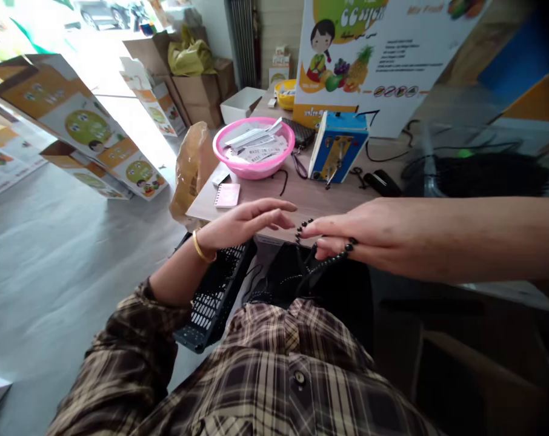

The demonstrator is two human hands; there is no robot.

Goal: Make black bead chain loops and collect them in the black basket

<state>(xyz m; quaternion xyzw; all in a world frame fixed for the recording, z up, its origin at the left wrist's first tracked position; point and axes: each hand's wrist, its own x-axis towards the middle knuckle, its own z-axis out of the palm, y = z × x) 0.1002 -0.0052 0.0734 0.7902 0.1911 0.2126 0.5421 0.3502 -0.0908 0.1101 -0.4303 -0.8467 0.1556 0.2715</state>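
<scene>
My right hand holds a strand of small black beads. The strand loops round the fingers and hangs below them, over my dark lap, where its lower part is hard to make out. Just left of the beads is my left hand, its fingers loosely stretched and holding nothing I can see. That wrist wears a gold bangle. Both hands are above the near edge of the wooden table.
On the table stand a pink basin with printed labels, a blue machine and a small pink notebook. A black plastic crate is below left. Printed cartons stand on the floor. Black strands lie at the right.
</scene>
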